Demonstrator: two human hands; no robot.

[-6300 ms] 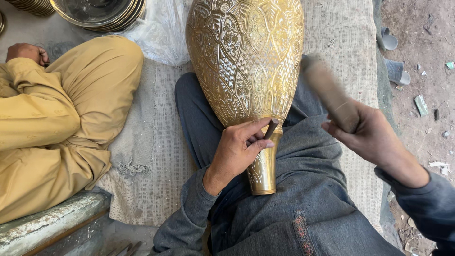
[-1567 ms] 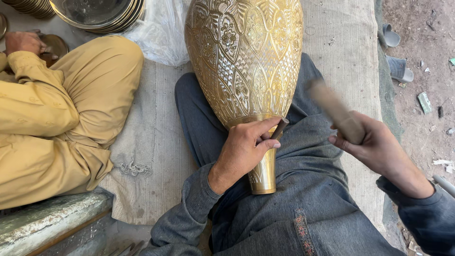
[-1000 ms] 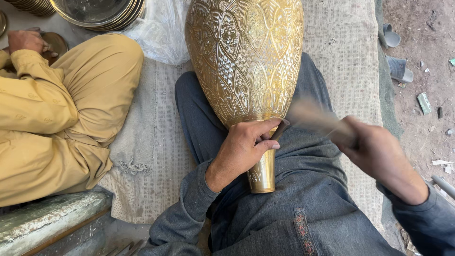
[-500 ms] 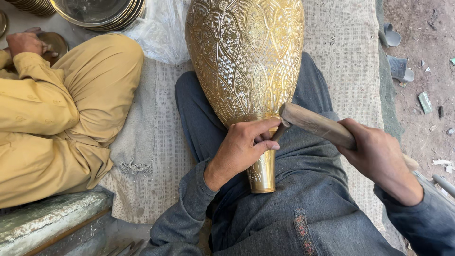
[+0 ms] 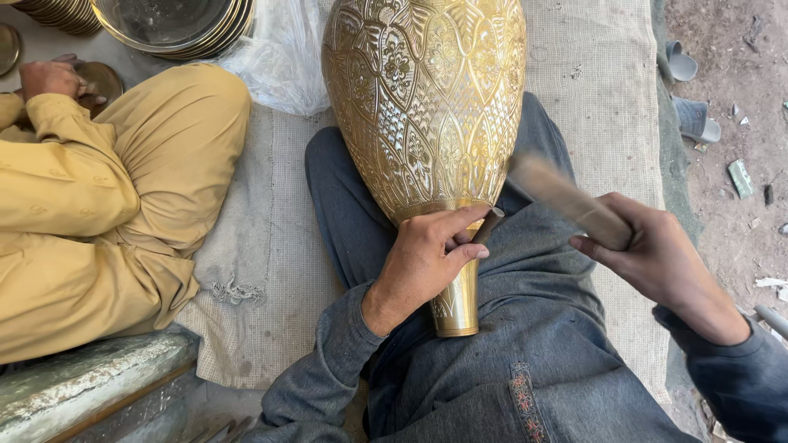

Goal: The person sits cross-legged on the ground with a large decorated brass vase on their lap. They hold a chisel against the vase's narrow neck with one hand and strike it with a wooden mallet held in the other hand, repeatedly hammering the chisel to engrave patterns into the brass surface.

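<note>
Brass vase across lap; left hand grip pinches chisel at neck; right hand grip wraps blurred mallet.

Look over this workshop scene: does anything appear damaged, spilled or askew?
Nothing stands out. The large engraved brass vase lies across the lap, left hand holding a thin dark metal punch at its neck; right hand grips a blurred wooden mallet. No dents or spills show.

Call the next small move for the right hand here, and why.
Probably bring the wooden mallet down onto the chisel. The right hand holds the mallet raised, blurred, apart from the chisel, while the left hand pins the chisel's tip against the engraved brass vase near its neck.
</note>
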